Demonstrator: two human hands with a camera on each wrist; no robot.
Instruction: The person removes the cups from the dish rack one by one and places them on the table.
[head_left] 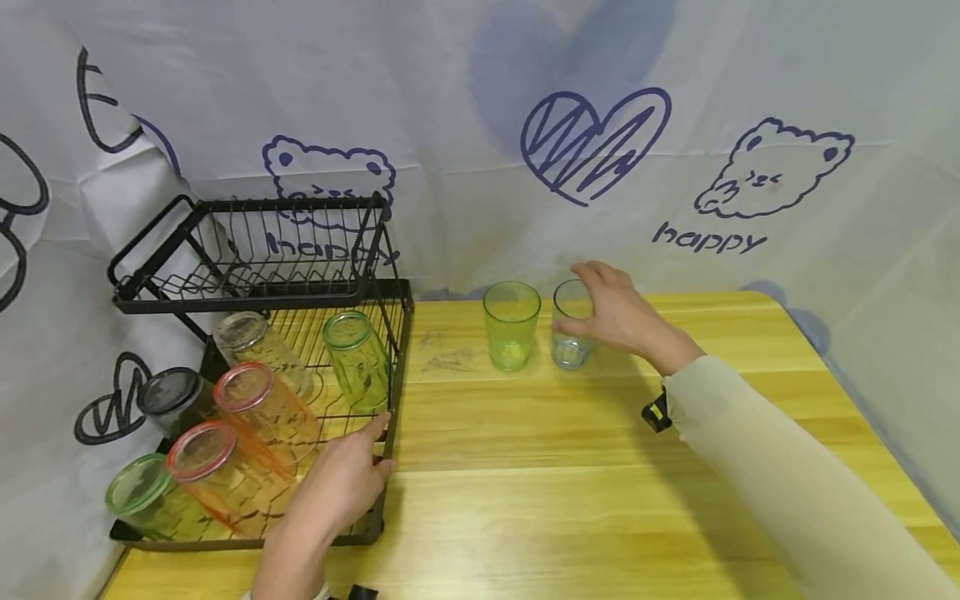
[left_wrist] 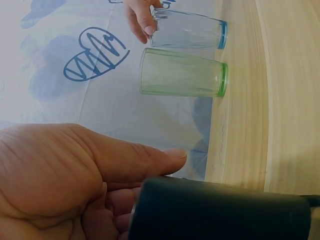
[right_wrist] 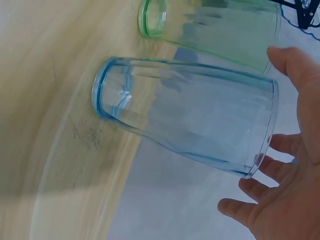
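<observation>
A clear blue-tinted glass [right_wrist: 190,110] stands upright on the wooden table. My right hand [head_left: 611,312] is spread about its rim, thumb on the near side, with the fingertips [right_wrist: 255,189] right at the rim in the right wrist view. Just left of it stands a green glass [head_left: 512,325], also upright. My left hand [head_left: 341,483] holds the right edge of a black two-tier dish rack [head_left: 396,367]. In the left wrist view, the thumb [left_wrist: 150,159] lies straight above a dark bar and the other fingers curl partly hidden behind it.
Upside-down glasses fill the rack's lower tier: a green one [head_left: 358,358], a clear one [head_left: 262,350], a dark grey one [head_left: 174,400], two orange ones and another green one. A printed cloth [head_left: 457,167] hangs behind the table [head_left: 525,517].
</observation>
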